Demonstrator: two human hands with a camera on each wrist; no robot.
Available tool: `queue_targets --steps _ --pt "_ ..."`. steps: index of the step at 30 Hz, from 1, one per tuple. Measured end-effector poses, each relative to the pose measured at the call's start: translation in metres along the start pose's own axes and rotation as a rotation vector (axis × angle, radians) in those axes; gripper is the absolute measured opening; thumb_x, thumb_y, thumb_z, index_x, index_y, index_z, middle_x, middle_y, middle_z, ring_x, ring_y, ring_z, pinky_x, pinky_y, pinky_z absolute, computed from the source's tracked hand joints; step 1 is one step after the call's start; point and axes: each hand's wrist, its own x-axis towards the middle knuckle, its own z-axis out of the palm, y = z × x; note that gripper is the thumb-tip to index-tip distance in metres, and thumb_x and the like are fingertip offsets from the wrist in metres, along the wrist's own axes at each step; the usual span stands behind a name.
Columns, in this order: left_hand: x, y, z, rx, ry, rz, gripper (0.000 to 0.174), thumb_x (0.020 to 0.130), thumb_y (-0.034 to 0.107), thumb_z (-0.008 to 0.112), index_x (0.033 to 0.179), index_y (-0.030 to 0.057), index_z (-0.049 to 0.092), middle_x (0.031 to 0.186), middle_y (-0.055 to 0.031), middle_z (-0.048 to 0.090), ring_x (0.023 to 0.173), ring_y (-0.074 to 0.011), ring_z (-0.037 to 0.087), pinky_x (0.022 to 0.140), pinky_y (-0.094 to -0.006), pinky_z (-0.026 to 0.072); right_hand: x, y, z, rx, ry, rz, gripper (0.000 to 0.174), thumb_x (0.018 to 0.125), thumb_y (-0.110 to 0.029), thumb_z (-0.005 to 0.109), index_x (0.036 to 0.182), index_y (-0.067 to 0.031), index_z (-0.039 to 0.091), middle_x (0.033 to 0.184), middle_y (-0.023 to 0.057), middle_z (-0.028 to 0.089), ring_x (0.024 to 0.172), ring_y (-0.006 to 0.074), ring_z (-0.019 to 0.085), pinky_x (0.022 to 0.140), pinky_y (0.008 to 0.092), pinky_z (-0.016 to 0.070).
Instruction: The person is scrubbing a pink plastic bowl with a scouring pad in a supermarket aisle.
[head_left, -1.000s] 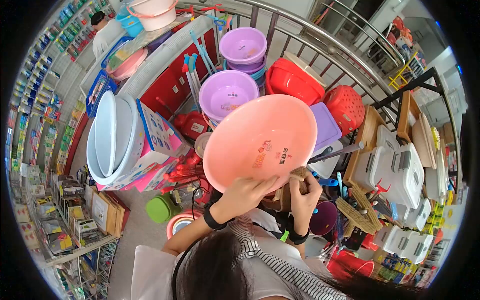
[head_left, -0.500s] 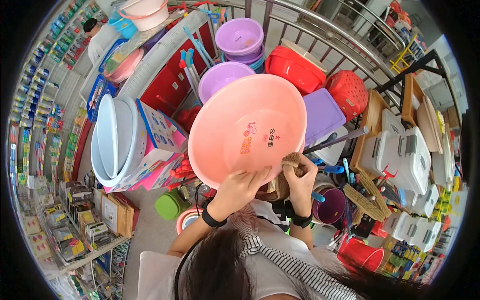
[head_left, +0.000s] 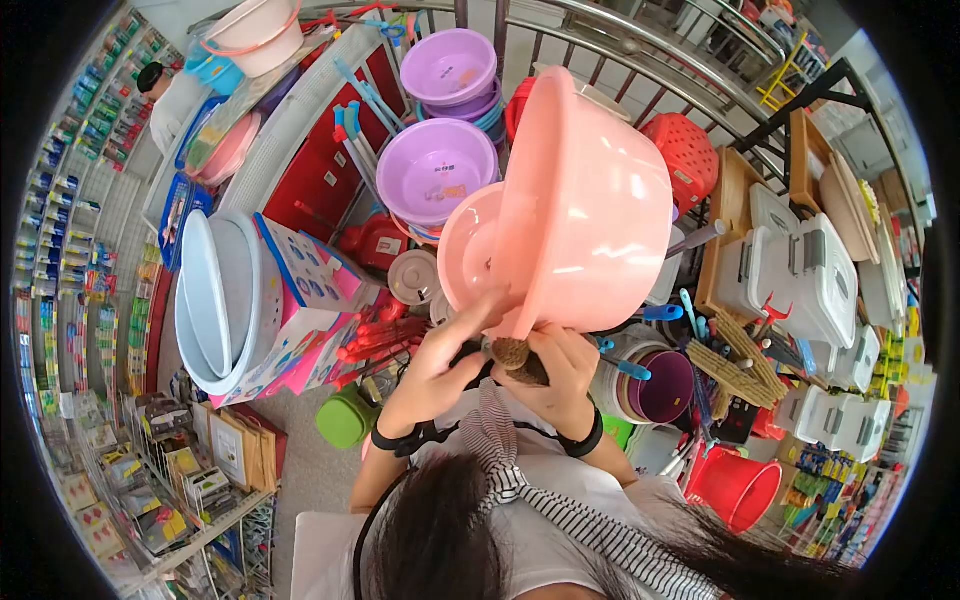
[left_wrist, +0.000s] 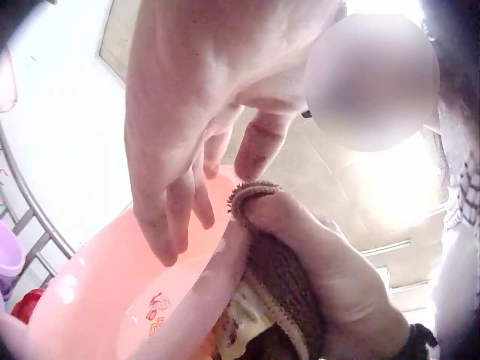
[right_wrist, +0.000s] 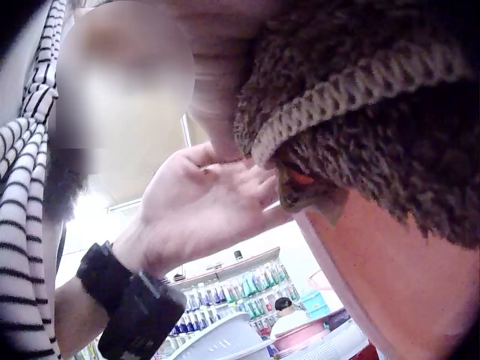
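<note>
Right now I have the pink basin (head_left: 590, 200) up in front of my chest, tipped on its edge so its mouth faces my left and its rounded outside faces my right. It is glossy salmon-pink plastic, round and deep, with a thick rolled rim. The left wrist view shows a small red and orange printed mark on the inner bottom (left_wrist: 97, 292).

My right hand (head_left: 560, 370) is curled tight round a brown knitted cloth (head_left: 512, 355) and presses it against the lowest part of the rim. Up close the cloth is coarse and ribbed, with a paler stitched border (right_wrist: 375, 97).

My left hand (head_left: 440, 350) is slack, the fingers (left_wrist: 169, 217) straight and loose. They reach over the rim just beside the cloth and grip nothing.

Behind the basin stand stacked purple basins (head_left: 437, 170) and a red basket (head_left: 690, 150). White lidded boxes (head_left: 800, 280) sit off to my right.
</note>
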Motion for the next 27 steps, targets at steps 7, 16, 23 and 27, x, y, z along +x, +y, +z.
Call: queue_targets --steps 7,16,23,27 --pt "0.012 0.021 0.020 0.045 0.160 0.016 0.055 0.101 0.018 0.044 0.146 -0.0038 0.022 0.141 -0.0180 0.040 0.131 -0.0238 0.039 0.108 -0.0341 0.0290 -0.021 -0.014 0.022 0.049 -0.071 -0.017 0.043 0.053 -0.019 0.084 0.088 -0.0020 0.067 0.080 0.0073 0.061 0.058 0.0220 0.055 0.056 0.0330 0.0450" --pt "0.003 0.019 0.019 0.117 0.399 0.046 0.051 0.104 0.030 0.038 0.142 -0.0027 0.030 0.133 -0.0138 0.045 0.123 -0.0178 0.043 0.105 -0.0303 0.0316 -0.007 -0.014 -0.003 0.344 -0.211 0.203 0.027 0.066 -0.005 0.076 0.091 -0.0014 0.065 0.080 0.0102 0.063 0.066 0.0225 0.063 0.062 0.0309 0.0499" --pt "-0.004 0.010 0.023 0.246 0.319 0.088 0.055 0.104 0.035 0.036 0.143 -0.0032 0.031 0.140 -0.0127 0.042 0.130 -0.0187 0.038 0.109 -0.0313 0.0278 0.042 -0.002 -0.037 0.071 0.154 0.211 0.030 0.072 0.002 0.069 0.101 0.0005 0.063 0.098 0.0144 0.062 0.084 0.0294 0.063 0.073 0.0351 0.0500" --pt "-0.001 0.011 0.036 0.228 0.332 0.138 0.056 0.104 0.034 0.036 0.144 -0.0058 0.029 0.144 -0.0152 0.039 0.136 -0.0211 0.034 0.111 -0.0330 0.0255 0.043 -0.010 -0.010 -0.277 0.001 -0.010 0.038 0.063 -0.009 0.073 0.100 -0.0058 0.066 0.104 0.0061 0.059 0.090 0.0251 0.057 0.073 0.0376 0.0421"
